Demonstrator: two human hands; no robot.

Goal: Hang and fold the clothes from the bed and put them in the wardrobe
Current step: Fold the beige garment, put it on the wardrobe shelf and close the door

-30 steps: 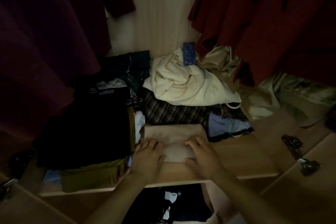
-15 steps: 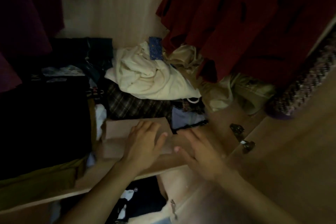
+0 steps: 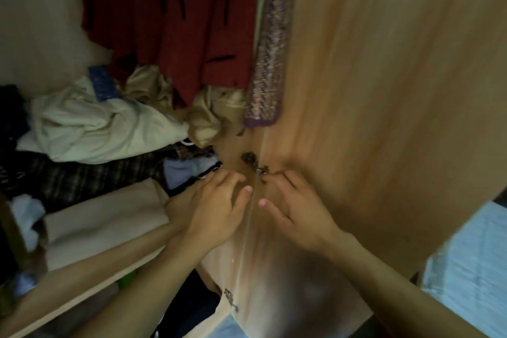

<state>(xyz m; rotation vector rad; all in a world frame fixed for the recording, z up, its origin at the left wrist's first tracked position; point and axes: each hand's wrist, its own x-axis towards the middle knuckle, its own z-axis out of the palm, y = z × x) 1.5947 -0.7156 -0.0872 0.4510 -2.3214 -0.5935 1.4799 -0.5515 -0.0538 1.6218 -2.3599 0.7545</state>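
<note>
Just in front of the wardrobe's door hinge (image 3: 253, 163), nothing is held by either hand. The left hand (image 3: 216, 211) is kept loose, with its fingers a little bent and spread, right beside the hinge. The right hand (image 3: 296, 214) is also empty, and its fingers are relaxed, with the tips close to the hinge and the door (image 3: 384, 90). Left of the hinge, a folded beige cloth (image 3: 104, 217) is laid flat on the shelf (image 3: 82, 285), probably so it stays neat. Farther left of the hinge, a crumpled cream cloth (image 3: 90, 126) is piled on darker clothes. Above the hinge, red clothes (image 3: 175, 14) are hung up. The hands are likely empty because the folded piece is already put away, and more clothes may be fetched next.
</note>
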